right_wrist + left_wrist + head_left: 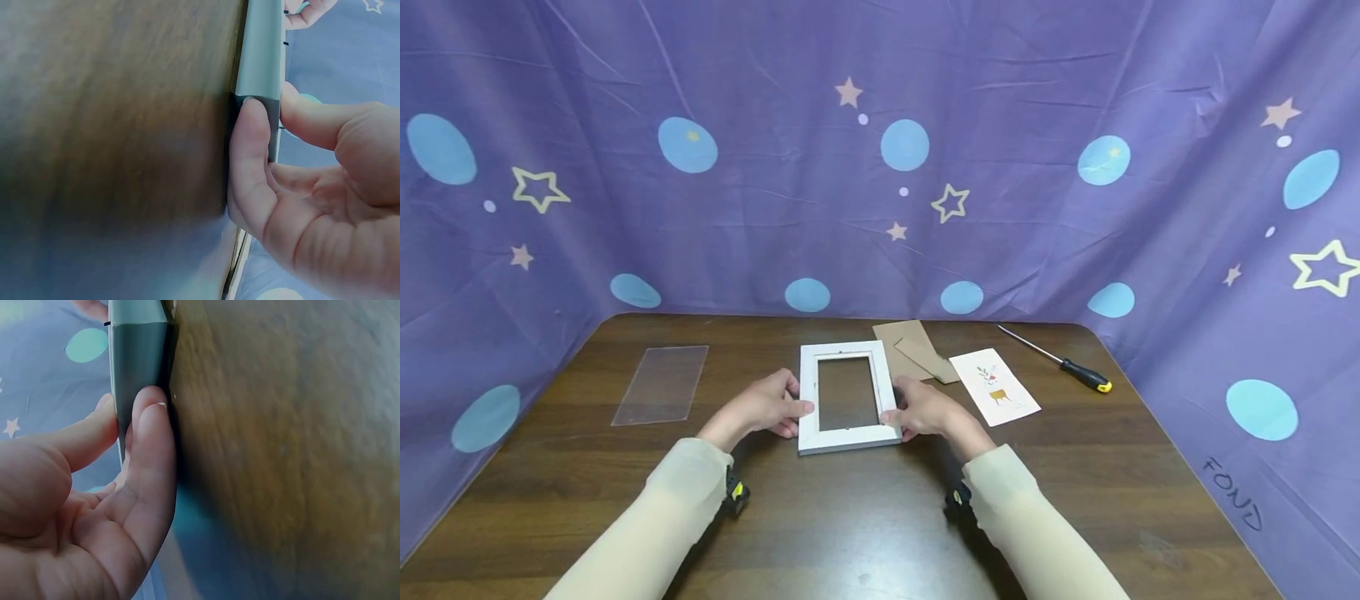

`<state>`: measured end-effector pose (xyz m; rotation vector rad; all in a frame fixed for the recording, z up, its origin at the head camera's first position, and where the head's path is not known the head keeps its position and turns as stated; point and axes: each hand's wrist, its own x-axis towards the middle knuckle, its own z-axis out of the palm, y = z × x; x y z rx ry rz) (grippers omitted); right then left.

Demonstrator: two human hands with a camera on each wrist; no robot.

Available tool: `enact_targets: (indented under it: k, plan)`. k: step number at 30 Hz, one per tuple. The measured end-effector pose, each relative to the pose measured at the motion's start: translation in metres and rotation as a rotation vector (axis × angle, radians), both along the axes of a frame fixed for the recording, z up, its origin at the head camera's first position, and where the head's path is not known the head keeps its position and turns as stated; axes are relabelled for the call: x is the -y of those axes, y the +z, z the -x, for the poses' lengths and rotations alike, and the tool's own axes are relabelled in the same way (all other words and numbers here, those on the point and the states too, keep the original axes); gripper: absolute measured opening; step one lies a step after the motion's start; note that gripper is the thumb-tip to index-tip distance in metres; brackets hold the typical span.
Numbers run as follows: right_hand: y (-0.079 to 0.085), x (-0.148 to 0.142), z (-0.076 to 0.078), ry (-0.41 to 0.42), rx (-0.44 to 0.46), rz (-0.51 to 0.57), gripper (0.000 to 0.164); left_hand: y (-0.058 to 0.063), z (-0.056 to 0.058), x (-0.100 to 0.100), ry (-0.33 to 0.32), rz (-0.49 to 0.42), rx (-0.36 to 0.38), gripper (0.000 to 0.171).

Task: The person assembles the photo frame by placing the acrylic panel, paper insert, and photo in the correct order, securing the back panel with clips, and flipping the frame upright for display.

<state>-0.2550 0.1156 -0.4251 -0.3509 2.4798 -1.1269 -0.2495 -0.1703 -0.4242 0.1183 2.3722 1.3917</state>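
A white picture frame [847, 437] is at the middle of the table, its opening showing bare wood. My left hand [769, 403] pinches its left side, thumb on the upper face. On the opposite side my right hand [922, 408] grips the frame near its lower right corner. The left wrist view shows the frame's edge [139, 362] between thumb and fingers, close to the wood. In the right wrist view, fingers [251, 134] curl under the frame's edge [259, 56] with the thumb on the other face.
A clear sheet [662, 385] lies at the left. Behind the frame is a brown backing board [891, 337] with a stand flap [928, 358]. To the right are a printed card [992, 383] and a screwdriver [1078, 373]. A purple curtain [775, 192] surrounds the table [820, 533].
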Motion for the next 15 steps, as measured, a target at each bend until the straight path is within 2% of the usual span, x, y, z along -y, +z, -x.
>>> enact_targets:
  k: [6, 15]
  plan:
    - [-0.001, -0.009, -0.009, -0.006, 0.016, 0.026, 0.069, 0.003, -0.002, -0.007, -0.019, 0.032, 0.009, 0.038]
    - [-0.003, -0.015, -0.018, -0.032, 0.028, 0.02, 0.076, 0.002, -0.004, -0.014, -0.034, 0.011, 0.005, 0.037]
